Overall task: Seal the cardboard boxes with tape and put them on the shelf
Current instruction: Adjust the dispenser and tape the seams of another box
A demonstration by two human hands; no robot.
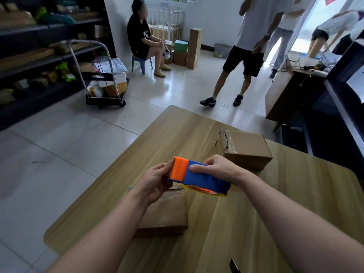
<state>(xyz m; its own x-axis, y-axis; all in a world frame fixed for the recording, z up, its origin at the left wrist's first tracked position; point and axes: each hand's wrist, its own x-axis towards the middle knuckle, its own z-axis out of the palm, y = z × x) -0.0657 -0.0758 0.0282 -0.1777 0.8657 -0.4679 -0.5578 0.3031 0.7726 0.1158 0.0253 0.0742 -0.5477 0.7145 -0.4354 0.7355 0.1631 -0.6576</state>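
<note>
Both my hands hold a blue and orange tape dispenser above the wooden table. My right hand grips its blue body from the far side, thumb on top. At the orange front end, my left hand pinches it with curled fingers. A cardboard box lies on the table just below my left hand, its near end partly hidden by my wrist. Farther right rests a second cardboard box with a torn, taped left end.
Dark shelves with parcels line the left wall. In front of them stands a hand trolley loaded with packages. One person sits on a blue stool, others stand near a desk at right. A small dark object lies near the table's front edge.
</note>
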